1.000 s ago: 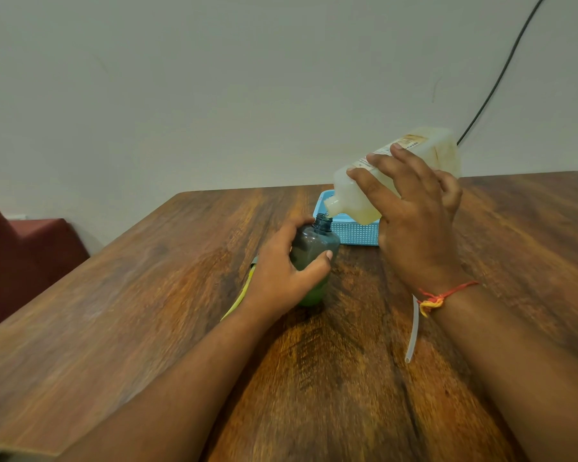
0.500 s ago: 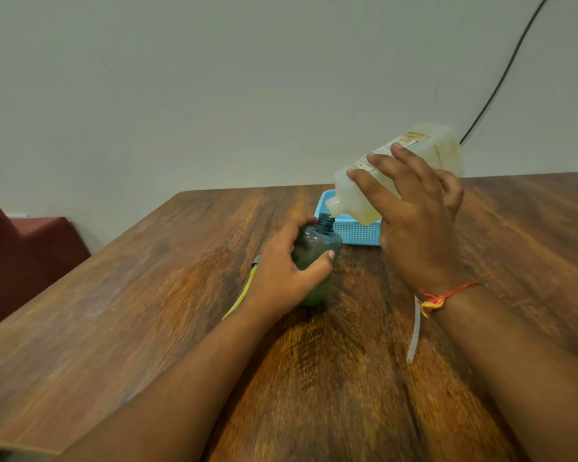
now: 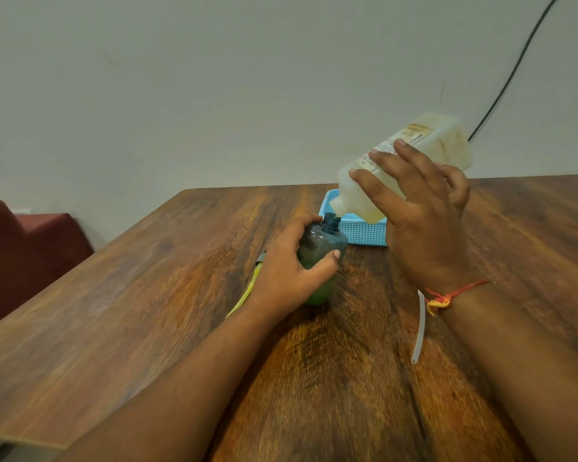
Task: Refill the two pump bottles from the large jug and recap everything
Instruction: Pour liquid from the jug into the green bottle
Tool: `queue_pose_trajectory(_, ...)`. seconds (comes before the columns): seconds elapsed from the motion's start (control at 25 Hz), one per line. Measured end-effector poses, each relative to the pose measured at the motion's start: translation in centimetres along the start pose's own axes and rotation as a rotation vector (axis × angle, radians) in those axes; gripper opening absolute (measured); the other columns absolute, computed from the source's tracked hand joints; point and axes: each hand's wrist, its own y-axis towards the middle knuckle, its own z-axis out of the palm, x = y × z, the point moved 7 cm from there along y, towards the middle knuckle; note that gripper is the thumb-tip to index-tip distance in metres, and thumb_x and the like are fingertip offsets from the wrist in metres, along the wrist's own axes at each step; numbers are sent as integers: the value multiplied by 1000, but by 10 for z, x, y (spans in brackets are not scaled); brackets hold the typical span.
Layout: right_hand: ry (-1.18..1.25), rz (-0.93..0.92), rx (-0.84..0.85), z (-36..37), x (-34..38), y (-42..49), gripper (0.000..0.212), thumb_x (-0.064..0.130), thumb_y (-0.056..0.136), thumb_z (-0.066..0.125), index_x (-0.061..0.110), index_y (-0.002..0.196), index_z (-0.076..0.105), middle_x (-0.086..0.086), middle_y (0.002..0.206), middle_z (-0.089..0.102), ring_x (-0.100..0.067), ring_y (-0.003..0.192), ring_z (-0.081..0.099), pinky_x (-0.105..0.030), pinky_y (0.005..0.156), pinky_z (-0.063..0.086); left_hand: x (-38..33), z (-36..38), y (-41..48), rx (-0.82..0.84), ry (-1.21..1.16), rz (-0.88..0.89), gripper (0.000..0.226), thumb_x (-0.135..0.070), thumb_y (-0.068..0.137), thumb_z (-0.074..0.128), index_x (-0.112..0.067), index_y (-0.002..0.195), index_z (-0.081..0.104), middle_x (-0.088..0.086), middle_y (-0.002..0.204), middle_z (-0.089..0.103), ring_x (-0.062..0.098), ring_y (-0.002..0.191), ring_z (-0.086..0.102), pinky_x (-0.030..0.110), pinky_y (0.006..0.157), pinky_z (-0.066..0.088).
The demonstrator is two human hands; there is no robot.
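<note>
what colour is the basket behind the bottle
Light blue basket, perforated sides, clearest in the head view.

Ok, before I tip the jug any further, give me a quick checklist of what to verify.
1. Pump bottle uncapped and upright: ok.
2. Left hand grip round the pump bottle: ok.
3. Right hand grip on the tilted jug: ok.
4. Jug spout just above the bottle neck: ok.
5. Liquid flowing, fill level: cannot tell.
6. Clear tube by the right wrist, away from the bottle: ok.
</note>
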Motion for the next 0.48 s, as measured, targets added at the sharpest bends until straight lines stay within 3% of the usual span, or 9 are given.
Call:
queue_pose_trajectory(0.2, -46, -47, -32, -1, 1, 1, 43, 13, 105, 38, 27, 142, 55, -3, 151, 51, -25, 146, 34, -46, 105, 24, 0, 0, 0, 4, 14, -8, 57, -32, 89, 72, -32, 140, 45, -37, 114, 44, -26, 105, 45, 0, 79, 44)
queue_pose_trajectory(0.32, -63, -73, -43, -2, 2, 2, 48, 20, 110, 21, 27, 142, 55, -4, 151, 51, -25, 146, 34, -46, 105, 24, 0, 0, 0, 9, 12, -10, 59, -32, 89, 72, -32, 142, 45, -33, 115, 45, -24, 105, 47, 1, 79, 44)
queue_pose_trajectory(0.48, -78, -112, -74, -3, 5, 5, 46, 19, 110, 23, 26, 138, 59, -3, 150, 53, -25, 145, 38, -45, 104, 26, -1, 1, 0, 14, 16, -10, 60, -34, 89, 71, -31, 143, 44, -24, 122, 47, -15, 105, 50, 3, 80, 45)
